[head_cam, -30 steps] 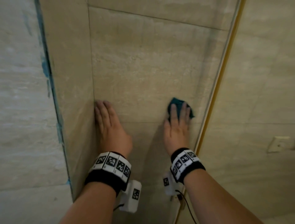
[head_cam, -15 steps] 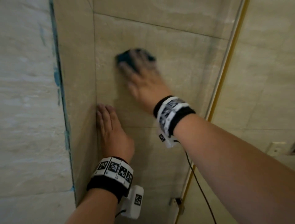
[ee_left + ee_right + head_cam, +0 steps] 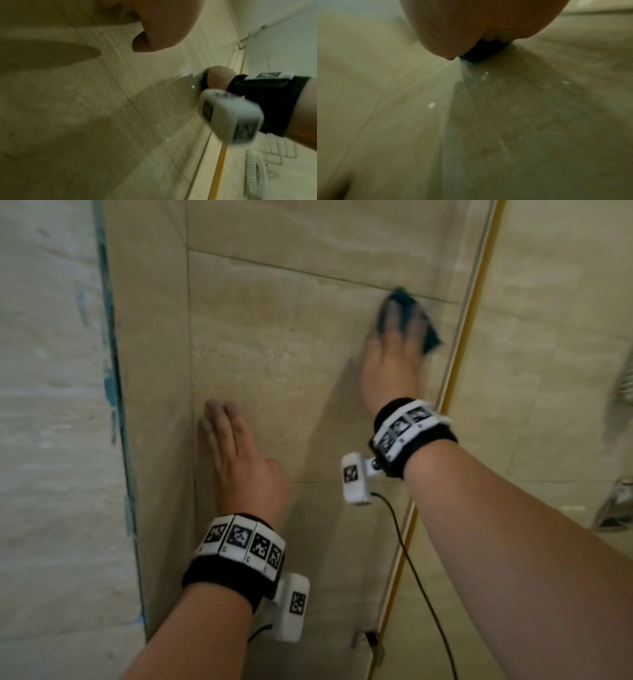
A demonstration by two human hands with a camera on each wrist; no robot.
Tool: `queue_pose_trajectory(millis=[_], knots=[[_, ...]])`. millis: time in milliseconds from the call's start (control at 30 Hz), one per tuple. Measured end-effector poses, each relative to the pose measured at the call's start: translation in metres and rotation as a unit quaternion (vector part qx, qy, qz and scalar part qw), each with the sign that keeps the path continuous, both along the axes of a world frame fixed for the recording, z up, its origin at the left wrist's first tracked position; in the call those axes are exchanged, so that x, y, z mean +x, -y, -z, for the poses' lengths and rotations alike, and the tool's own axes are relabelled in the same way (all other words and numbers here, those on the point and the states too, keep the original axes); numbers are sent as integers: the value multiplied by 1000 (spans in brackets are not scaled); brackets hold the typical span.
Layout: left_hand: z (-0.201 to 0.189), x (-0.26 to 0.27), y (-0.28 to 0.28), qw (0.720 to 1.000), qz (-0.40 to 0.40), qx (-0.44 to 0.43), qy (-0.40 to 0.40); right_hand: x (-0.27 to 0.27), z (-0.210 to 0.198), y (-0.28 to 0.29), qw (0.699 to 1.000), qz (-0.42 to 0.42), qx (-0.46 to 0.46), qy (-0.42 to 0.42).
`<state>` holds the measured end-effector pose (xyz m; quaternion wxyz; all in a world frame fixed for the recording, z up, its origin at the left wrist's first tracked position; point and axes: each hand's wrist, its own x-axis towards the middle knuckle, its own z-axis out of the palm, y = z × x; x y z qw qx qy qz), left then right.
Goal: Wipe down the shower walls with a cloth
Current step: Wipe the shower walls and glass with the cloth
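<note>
A dark teal cloth (image 3: 430, 335) lies flat against the beige tiled shower wall (image 3: 281, 344), up near the right edge by a grout line. My right hand (image 3: 397, 344) presses it to the tile with straight fingers, blurred by motion. In the right wrist view the cloth (image 3: 479, 55) shows as a dark wad under the palm. My left hand (image 3: 233, 446) rests flat on the wall lower down, close to the inner corner, holding nothing. In the left wrist view only the heel of my left hand (image 3: 163, 25) shows.
A gold-trimmed glass panel edge (image 3: 455, 392) runs down just right of the cloth. A side wall (image 3: 150, 405) meets the tiled wall at the left. A metal fixture (image 3: 616, 505) sits at the far right. Water droplets (image 3: 431, 104) dot the tile.
My right hand has swept the cloth from the upper left of the tile across to the upper right near the glass edge. The left hand stays put on the wall.
</note>
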<state>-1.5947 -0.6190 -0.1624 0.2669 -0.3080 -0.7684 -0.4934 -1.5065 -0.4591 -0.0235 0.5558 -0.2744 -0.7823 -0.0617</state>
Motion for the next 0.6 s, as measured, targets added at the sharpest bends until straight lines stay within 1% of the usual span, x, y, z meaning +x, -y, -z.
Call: queue_pose_trajectory(millis=[33,67,100,167,233,267,333,400,433,467,500,600], knots=[[1,-1,0,1000,-2,-1,-3,-3,5,11,999,-40,-9,16],[2,-2,1,1000,-7,-1,-8,-4,6,13,997,-69,5,24],[2,-3,3,1000,-11,-4,-10,0,2,10,996,-84,9,16],[3,-2,6,1000,-8,-14,-3,12,-11,-10,997,-74,-9,-24],[1,-1,7,1000,-6,-15,-1,20,-28,-26,994,-69,-47,-73],[-1,0,6,1000,-5,-15,0,20,-27,-28,993,-65,-51,-83],[-4,1,5,1000,-1,-26,12,14,4,-18,995,-49,-33,-80],[-7,3,4,999,8,-26,29,14,45,-5,992,-75,-66,-75],[-9,3,2,999,17,-21,35,18,58,-5,991,-84,-83,-66],[-10,3,0,999,27,-14,41,21,58,-8,991,-86,-88,-60],[-12,2,-3,998,33,-10,45,22,48,-12,990,-85,-91,-64],[-14,0,-10,998,35,-17,50,20,-2,-24,987,-81,-108,-93]])
